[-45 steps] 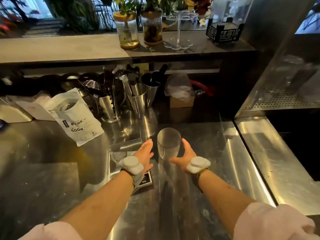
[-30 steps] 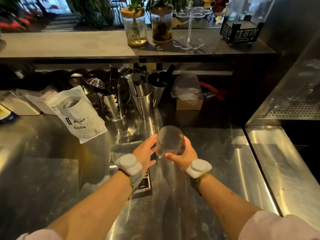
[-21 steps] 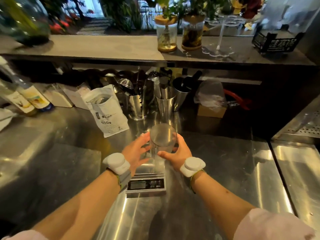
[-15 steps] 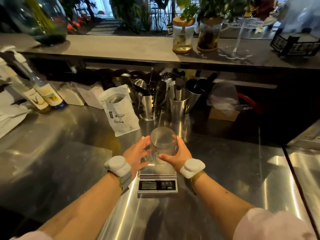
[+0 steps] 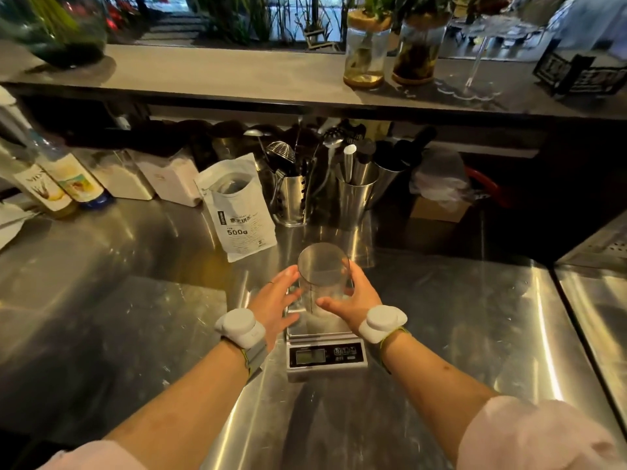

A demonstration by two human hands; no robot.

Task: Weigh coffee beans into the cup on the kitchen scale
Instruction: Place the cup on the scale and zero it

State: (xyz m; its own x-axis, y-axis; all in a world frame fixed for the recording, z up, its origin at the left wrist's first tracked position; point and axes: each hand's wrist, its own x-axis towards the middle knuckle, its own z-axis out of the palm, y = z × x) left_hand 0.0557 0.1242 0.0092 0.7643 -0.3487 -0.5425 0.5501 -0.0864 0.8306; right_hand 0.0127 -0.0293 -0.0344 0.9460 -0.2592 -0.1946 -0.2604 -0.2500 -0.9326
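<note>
A clear plastic cup (image 5: 323, 276) stands upright on the steel platform of a small kitchen scale (image 5: 325, 354) at the middle of the counter. My right hand (image 5: 358, 298) wraps around the cup's right side. My left hand (image 5: 274, 305) is at the cup's left side with fingers spread; whether it touches the cup I cannot tell. The cup looks empty. An open white bag of coffee beans (image 5: 239, 208), marked 500g, leans just behind and to the left of the scale.
Steel utensil holders (image 5: 295, 198) with tools stand behind the scale. Syrup bottles (image 5: 64, 183) and white containers (image 5: 142, 176) line the back left. A raised shelf (image 5: 237, 79) carries glass jars (image 5: 364, 59). A seam (image 5: 573, 334) splits the steel counter at right.
Both hands carried the cup leftward from the bare counter and set it down on the scale platform. The view shifted left, bringing bottles into sight.
</note>
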